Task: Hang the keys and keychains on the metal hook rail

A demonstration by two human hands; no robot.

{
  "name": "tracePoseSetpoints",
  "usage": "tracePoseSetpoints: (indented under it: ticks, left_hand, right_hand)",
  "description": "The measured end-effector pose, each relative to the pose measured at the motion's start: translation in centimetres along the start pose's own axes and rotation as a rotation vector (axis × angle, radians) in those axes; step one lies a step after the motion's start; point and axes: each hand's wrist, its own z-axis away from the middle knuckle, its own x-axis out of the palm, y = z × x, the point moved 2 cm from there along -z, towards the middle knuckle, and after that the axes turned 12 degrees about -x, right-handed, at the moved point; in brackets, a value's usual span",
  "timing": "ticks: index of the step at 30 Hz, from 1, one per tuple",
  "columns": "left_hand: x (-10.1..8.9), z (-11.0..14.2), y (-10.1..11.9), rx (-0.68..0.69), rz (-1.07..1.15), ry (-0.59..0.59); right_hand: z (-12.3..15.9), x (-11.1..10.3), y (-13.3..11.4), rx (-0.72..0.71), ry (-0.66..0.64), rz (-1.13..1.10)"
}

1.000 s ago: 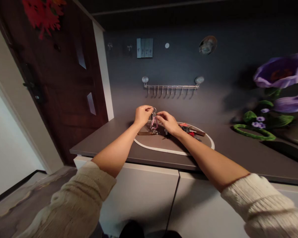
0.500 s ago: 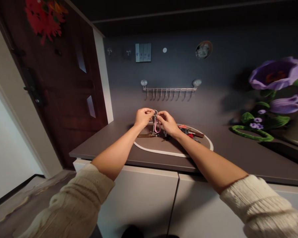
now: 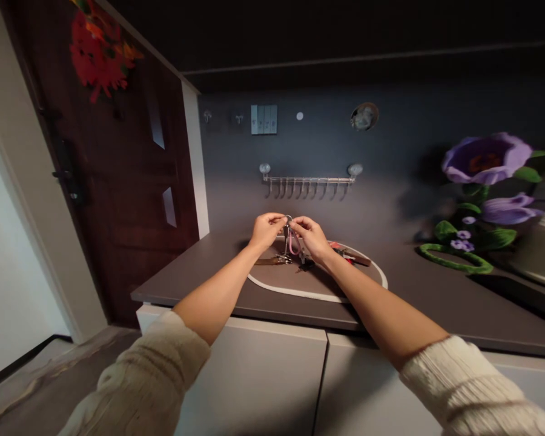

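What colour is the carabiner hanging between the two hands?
The carabiner is pink, seen best in the head view.

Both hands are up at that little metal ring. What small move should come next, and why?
I'd perhaps turn the metal ring slightly with the right hand, since the left hand seems to pinch it and the pink loop hangs below, near the right fingertips.

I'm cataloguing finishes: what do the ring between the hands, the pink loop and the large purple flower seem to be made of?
Ring: probably polished metal, since it is thin and looks silvery.
Pink loop: smooth, perhaps coated metal or plastic from its even colour; too small to be sure.
Purple flower: likely fabric or felt with a matt finish, judging by its thick, soft-looking petals.
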Motion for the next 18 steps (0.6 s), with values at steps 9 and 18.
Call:
tracePoseSetpoints:
  ticks: [9,18]
  left_hand:
    - [-1.6,-1.9,0.7,0.201,-0.239,0.176]
    - [-3.2,-1.4,-2.2,0.265,-0.721,0.273]
  right_hand:
    - [-2.7,-1.2,-2.2,-0.019,0.090,-0.024]
    - [-7.1,1.0,-1.8,0.076,0.170,-0.147]
